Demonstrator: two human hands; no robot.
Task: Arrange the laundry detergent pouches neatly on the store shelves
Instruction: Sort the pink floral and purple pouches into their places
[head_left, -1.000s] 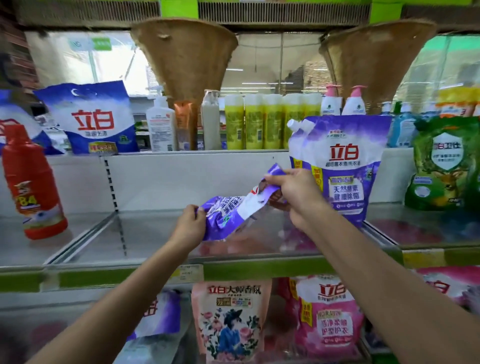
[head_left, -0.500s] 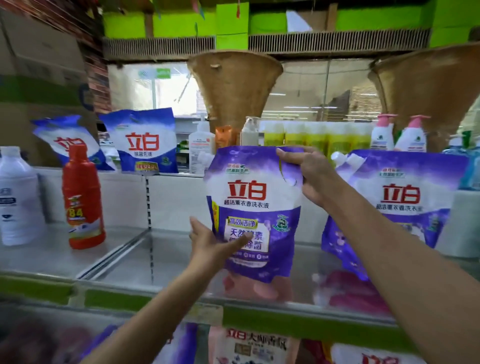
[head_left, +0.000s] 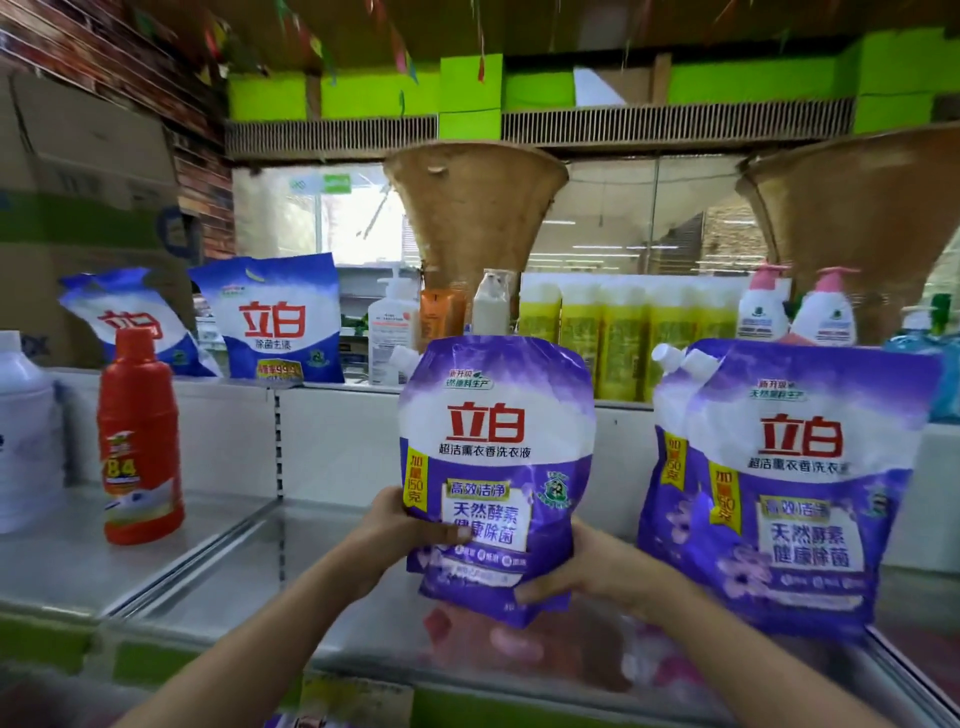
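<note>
Purple pouch (head_left: 496, 467) held upright over glass shelf (head_left: 218, 582), lower corners clasped by left hand (head_left: 395, 530) and right hand (head_left: 587, 566); judged liquid-filled, heavy, floppy, film slippery; base grip advised

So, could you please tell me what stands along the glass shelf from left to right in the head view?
White bottle → red bottle → purple pouch held in both hands, left hand, right hand → two purple pouches standing on the right.
</note>
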